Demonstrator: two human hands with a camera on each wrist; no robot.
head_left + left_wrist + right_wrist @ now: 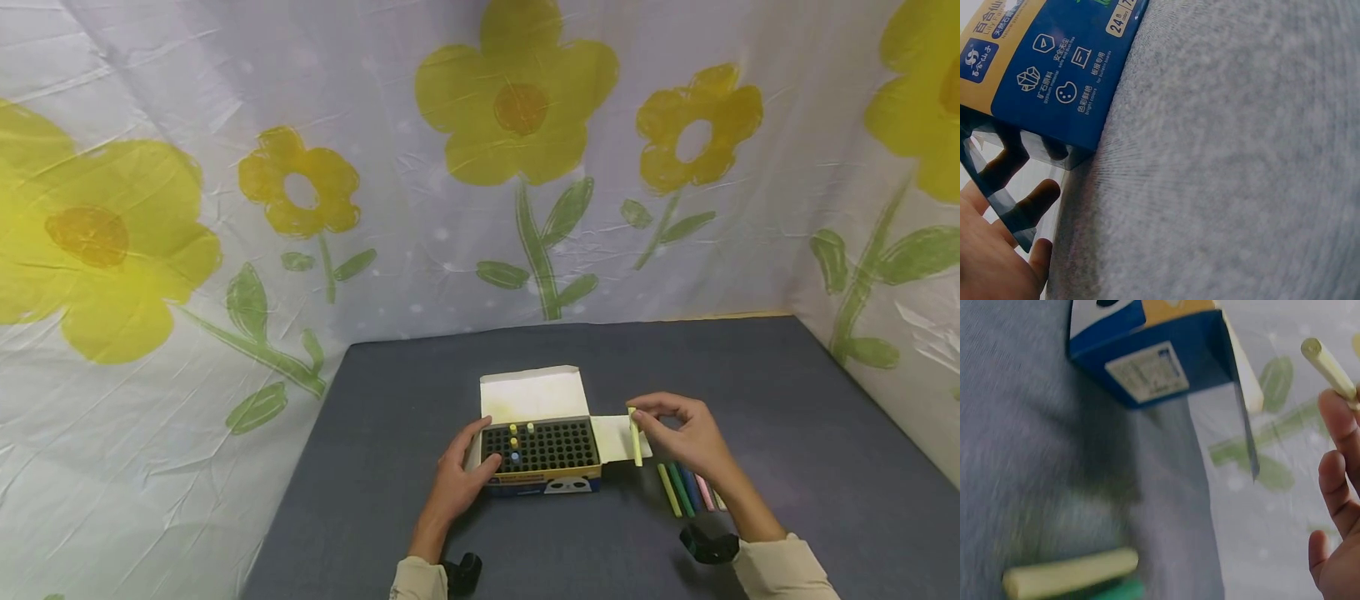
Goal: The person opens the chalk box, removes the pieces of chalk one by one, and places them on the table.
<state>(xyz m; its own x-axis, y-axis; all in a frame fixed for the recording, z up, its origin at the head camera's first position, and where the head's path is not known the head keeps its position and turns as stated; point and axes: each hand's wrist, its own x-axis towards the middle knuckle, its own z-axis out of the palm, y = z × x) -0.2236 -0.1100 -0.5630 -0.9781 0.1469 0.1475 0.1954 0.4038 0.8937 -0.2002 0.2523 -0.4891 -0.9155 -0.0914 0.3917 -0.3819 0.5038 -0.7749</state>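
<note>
A blue and yellow chalk box (546,485) stands on the table with its white lid raised at the back. Its black holed insert (558,446) holds several sticks near the left end, among them a blue chalk (515,457). My left hand (453,483) grips the box's left end, thumb at the front corner; in the left wrist view its fingers are beside the side flap (997,203). Off the box's right end, my right hand (690,433) pinches a pale yellow chalk stick (637,442) by its upper part, which hangs nearly upright in front of the open right flap (611,437).
Right of the box, below my right hand, lie several loose chalks side by side: a yellow one (670,490), a green one (681,492), then blue, pink and a pale one partly hidden by the wrist. A flower-printed white curtain (420,250) surrounds the dark table (360,517).
</note>
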